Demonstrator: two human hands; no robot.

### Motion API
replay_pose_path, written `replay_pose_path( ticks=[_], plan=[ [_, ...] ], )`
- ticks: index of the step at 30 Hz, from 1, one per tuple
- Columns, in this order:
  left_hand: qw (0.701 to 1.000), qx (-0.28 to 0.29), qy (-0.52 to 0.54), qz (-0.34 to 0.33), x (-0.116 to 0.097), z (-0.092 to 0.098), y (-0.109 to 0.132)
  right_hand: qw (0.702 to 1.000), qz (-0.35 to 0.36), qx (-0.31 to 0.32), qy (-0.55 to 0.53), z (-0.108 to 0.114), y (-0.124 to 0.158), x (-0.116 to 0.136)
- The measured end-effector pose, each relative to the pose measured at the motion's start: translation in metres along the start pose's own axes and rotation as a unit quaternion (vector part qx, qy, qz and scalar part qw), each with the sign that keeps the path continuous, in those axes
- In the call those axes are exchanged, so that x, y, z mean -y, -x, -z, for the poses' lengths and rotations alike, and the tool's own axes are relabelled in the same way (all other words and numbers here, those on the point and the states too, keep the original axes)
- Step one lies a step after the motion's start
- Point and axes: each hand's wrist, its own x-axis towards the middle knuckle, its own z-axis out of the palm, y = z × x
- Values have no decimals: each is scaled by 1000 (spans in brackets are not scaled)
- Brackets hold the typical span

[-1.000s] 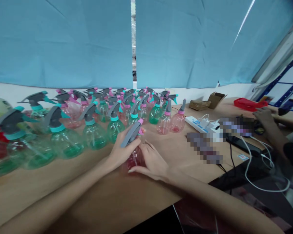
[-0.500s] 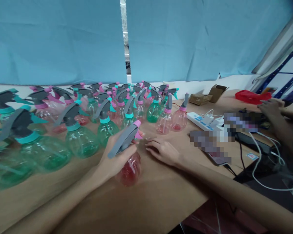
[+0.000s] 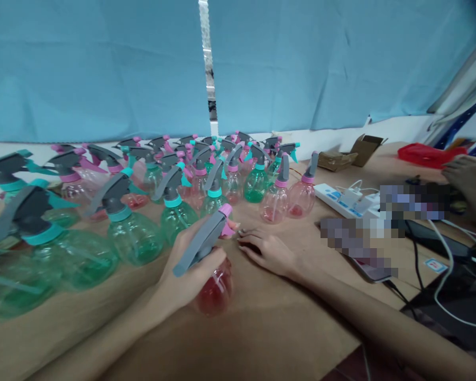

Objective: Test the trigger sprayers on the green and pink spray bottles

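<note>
My left hand is wrapped round the neck of a spray bottle with a clear, rounded body, red liquid, a grey head and a pink nozzle and trigger. The bottle stands on the brown table, slightly tilted in view; the hand hides its collar. To its right my right hand rests on the table, empty, with fingers loosely bent and apart. Closest to the held bottle on the far side is a green spray bottle with a turquoise collar. Two pink spray bottles stand beyond my right hand, one of them a clear pink bottle.
Several green and pink spray bottles fill the left and back of the table. Rightward are a white power strip, a partly blurred-out phone, cables, an open cardboard box and a red bag. Another person's hand is at the right edge.
The view has shifted slightly, so things on the right appear further right. My left hand keeps its grip on the spray bottle, and my right hand stays on the table.
</note>
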Motion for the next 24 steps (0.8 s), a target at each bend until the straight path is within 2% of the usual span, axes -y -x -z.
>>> replay_pose_path(
  ticks=[6, 18, 24],
  plan=[
    [999, 34, 36, 1, 10, 0, -1, 1000, -8, -3, -14, 0, 1, 1],
    [999, 24, -24, -28, 8, -1, -6, 999, -33, 22, -11, 4, 2, 9],
    [999, 30, 10, -33, 8, 0, -5, 999, -38, 15, -15, 4, 2, 8]
  ],
)
